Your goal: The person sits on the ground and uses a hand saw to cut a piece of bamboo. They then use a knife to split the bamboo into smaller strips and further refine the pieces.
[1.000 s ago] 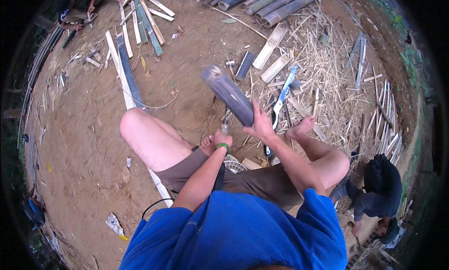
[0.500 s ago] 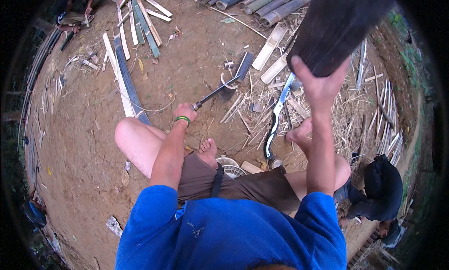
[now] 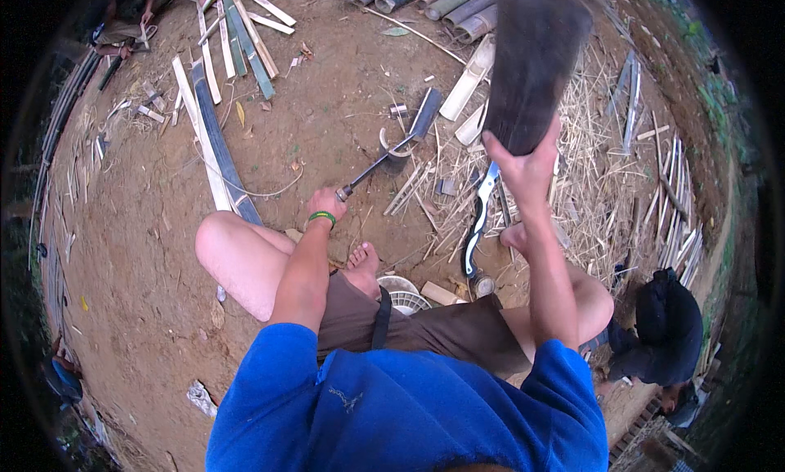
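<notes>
In my left hand [image 3: 325, 204] is the handle of a long knife [image 3: 365, 174], fingers wrapped round it. Its thin blade points away to the right, over the rim of a short, upright bamboo section [image 3: 397, 157]. Just beyond lies a dark, curved bamboo piece [image 3: 426, 114]. My right hand [image 3: 527, 165] grips the lower end of a thick, dark wooden club [image 3: 527, 71], raised toward the camera and slightly blurred. Under that hand, a folding saw [image 3: 477, 227] with a black and white handle rests among shavings, its blade partly hidden.
Split bamboo strips [image 3: 214, 137] lie ahead on the left, and thick bamboo poles [image 3: 466, 10] at the far side. Shavings [image 3: 597, 194] litter the ground at right. A white plastic basket [image 3: 402, 296] is between my legs. Other people crouch at far left and near right.
My right hand has swung the wooden club left and slightly nearer to me. My left hand and the knife have barely moved.
</notes>
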{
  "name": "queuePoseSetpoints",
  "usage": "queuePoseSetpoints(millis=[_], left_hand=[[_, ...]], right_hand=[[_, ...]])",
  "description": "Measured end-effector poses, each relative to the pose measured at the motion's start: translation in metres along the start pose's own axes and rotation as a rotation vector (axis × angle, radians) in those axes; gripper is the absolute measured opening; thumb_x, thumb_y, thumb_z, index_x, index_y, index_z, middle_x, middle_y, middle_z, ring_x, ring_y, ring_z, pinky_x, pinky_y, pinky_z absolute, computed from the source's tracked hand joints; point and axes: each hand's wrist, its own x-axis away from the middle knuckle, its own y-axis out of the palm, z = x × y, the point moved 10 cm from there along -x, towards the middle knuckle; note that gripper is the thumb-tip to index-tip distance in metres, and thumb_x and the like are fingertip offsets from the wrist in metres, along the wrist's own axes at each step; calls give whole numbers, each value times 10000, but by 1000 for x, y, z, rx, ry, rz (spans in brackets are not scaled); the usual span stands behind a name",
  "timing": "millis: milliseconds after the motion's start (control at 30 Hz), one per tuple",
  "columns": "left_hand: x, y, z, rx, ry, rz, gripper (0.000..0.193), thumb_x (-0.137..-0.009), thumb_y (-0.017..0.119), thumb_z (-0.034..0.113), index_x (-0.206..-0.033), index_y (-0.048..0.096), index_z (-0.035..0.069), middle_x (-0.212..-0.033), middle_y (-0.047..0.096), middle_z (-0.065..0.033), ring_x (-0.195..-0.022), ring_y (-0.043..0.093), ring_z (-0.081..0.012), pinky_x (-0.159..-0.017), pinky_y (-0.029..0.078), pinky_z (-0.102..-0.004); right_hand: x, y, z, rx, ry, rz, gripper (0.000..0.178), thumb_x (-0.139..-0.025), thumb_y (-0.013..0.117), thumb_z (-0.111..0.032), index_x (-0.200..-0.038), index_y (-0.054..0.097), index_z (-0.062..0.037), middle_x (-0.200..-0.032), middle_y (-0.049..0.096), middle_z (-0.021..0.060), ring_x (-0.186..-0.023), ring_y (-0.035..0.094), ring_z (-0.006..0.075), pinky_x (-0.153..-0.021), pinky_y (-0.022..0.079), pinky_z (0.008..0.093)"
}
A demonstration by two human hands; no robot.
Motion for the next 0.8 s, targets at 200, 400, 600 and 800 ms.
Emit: queuePoseSetpoints(millis=[200, 400, 600, 800], left_hand=[[-11, 25, 45, -239, 101, -142, 288, -821, 716, 279, -1069, 768, 140, -1049, 743, -206, -1034, 707, -393, -934, 571, -488], [-8, 47, 1, 36, -149, -84, 299, -808, 725, 244, -1093, 780, 174, -1124, 736, -210, -1070, 706, -381, -931, 570, -489], [-16, 80, 38, 152, -163, -104, 321, -786, 741, 261, -1045, 768, 72, -1110, 737, -220, -1072, 698, -413, -938, 559, -491], [17, 90, 103, 366, 4, -282, 433, -741, 839, 351, -1005, 738, 23, -970, 751, -191, -958, 726, -368, -859, 564, -473]], right_hand=[[126, 74, 220, 598, 317, -621, 1072, -700, 888, -343, -1542, 306, -27, -1212, 600, 349, -1078, 654, 507, -936, 547, 518], [28, 51, 122, 306, 80, -237, 1076, -676, 876, -316, -1546, 306, -39, -1267, 589, 336, -1127, 629, 500, -973, 524, 521], [55, 80, 160, 753, 277, -268, 1117, -751, 869, -381, -1566, 228, 33, -1366, 491, 379, -1289, 505, 509, -1099, 430, 517], [237, 255, 201, -260, 1015, -706, 778, -975, 551, -616, -1253, 621, 107, -1295, 593, 356, -1272, 573, 427, -1041, 464, 481]])
